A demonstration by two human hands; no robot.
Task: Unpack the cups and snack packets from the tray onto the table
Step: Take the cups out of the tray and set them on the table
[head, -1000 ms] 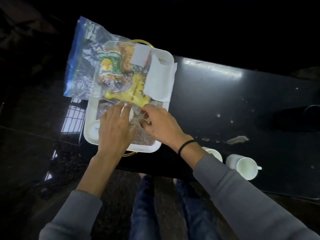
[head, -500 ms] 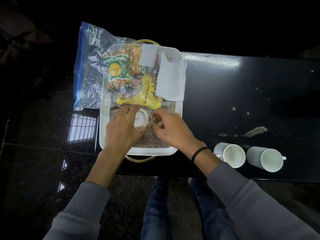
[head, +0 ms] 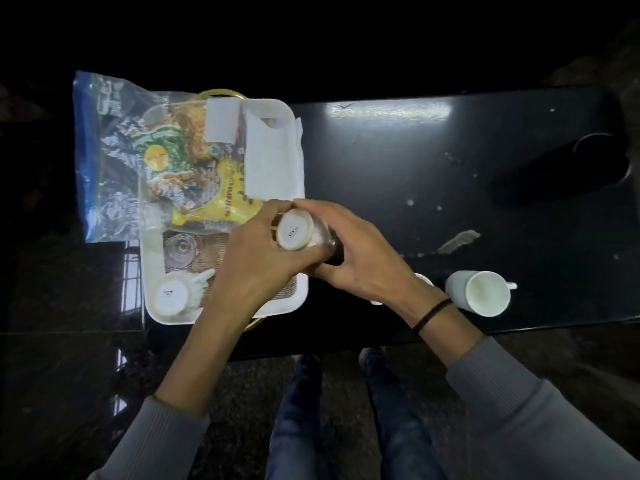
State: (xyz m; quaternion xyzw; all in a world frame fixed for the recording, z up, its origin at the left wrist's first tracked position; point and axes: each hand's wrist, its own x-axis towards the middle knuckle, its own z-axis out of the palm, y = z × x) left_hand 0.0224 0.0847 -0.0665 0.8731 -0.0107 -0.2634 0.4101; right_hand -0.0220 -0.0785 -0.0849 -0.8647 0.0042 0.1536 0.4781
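Both hands were on one white cup (head: 295, 229), held base-up above the right edge of the tray (head: 152, 271); left hand (head: 256, 258) wrapped its fingers around the left side, right hand (head: 349, 254) gripped the right side, so both were clenched on that cup. It sat clear of the tray mat, not yet on the bench (head: 450, 168). Progress, judged from layout: roughly a third done. One cup on the bench (head: 479, 293) lay on its side near the front edge, mouth toward the camera, handle pointing right. A second white rim showed just behind the right wrist, mostly hidden, probably another unloaded cup, but I couldn't confirm it. Left on the tray: an upside-down cup (head: 173, 293) at the near-left corner, and a clear glass (head: 179, 249) just behind it. The snack packets (head: 194, 174) were inside a clear zip bag (head: 104, 150) that lay across the tray's far half and hung over its left edge, untouched. A folded white napkin (head: 273, 161) and a smaller white paper (head: 222, 121) lay at the far right of the tray. Remaining work, as I read it: set the held cup down, move the last cup, then shift the packets. Risk: cups on the bench sat close to the front edge.
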